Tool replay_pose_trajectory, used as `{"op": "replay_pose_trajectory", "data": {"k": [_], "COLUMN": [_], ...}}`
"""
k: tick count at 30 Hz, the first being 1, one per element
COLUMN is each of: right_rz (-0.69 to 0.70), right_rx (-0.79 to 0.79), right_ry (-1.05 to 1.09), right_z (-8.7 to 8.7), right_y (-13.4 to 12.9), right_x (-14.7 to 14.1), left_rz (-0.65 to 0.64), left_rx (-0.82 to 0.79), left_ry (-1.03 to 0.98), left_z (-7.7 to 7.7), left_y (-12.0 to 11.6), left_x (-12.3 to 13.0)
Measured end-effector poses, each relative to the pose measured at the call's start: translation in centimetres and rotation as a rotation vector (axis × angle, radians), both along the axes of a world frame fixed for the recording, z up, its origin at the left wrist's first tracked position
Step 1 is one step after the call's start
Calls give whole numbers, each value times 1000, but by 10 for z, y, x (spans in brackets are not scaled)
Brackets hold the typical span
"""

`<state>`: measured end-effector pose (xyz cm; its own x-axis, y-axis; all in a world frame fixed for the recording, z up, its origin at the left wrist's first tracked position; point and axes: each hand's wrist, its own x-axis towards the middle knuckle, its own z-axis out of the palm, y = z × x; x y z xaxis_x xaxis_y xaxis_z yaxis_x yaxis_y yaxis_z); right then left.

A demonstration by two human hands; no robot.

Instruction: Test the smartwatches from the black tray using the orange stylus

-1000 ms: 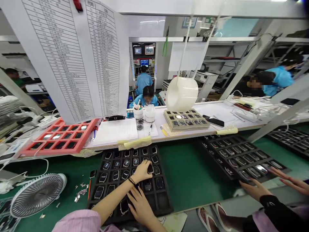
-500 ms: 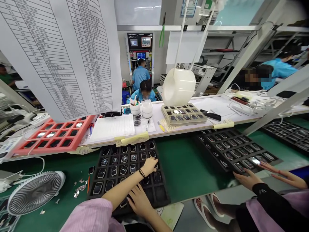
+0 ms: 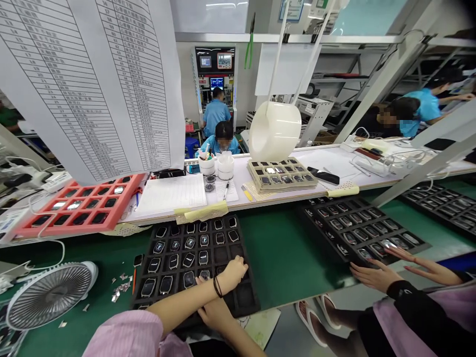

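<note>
A black foam tray (image 3: 256,303) holds rows of square watches, one of them a lit watch (image 3: 204,240). My left hand (image 3: 235,273), with a black band at the wrist, reaches across the tray's right part. Its fingers are curled together and pointing down; whatever is between them is hidden. Under the left forearm lies my right hand (image 3: 213,310), over the tray's lower middle. Its thumb and a fingertip show apart, the fingertip beside a watch (image 3: 205,274); the forearm covers the other fingers. Some slots at the tray's right side hold no watch.
A white fan (image 3: 52,295), silvery scraps (image 3: 121,287) and an orange stick (image 3: 134,280) lie left. The shelf holds a red tray (image 3: 122,210), papers and a beige tray (image 3: 282,186). At right, another person's hands (image 3: 375,275) touch a black tray (image 3: 420,248).
My left hand has moved down the tray, from its upper right slots toward the lower ones. My right hand is now more covered by the left forearm. The whole view has shifted slightly.
</note>
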<state>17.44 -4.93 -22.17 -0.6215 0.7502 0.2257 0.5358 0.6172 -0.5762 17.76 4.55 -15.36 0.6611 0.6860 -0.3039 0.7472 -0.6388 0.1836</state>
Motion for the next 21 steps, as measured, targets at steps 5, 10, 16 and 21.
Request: {"op": "replay_pose_trajectory", "data": {"k": [5,10,16,21], "right_rz": [26,26,36,-14], "right_rx": [128,123,30,-66], "right_ry": [-40,-51,-16,-3], "right_z": [-5,1,13,15], "right_y": [0,1,2,0], "right_x": [2,2,3,0], "left_rz": [-8,37,161,191], "left_rx": [27,-2,-64,-111], "left_ry": [12,0,-31,-148], "left_z": [-6,-9,-1,18], "left_y": [-11,-11,-3,4], "left_x": [3,1,11,-9]}}
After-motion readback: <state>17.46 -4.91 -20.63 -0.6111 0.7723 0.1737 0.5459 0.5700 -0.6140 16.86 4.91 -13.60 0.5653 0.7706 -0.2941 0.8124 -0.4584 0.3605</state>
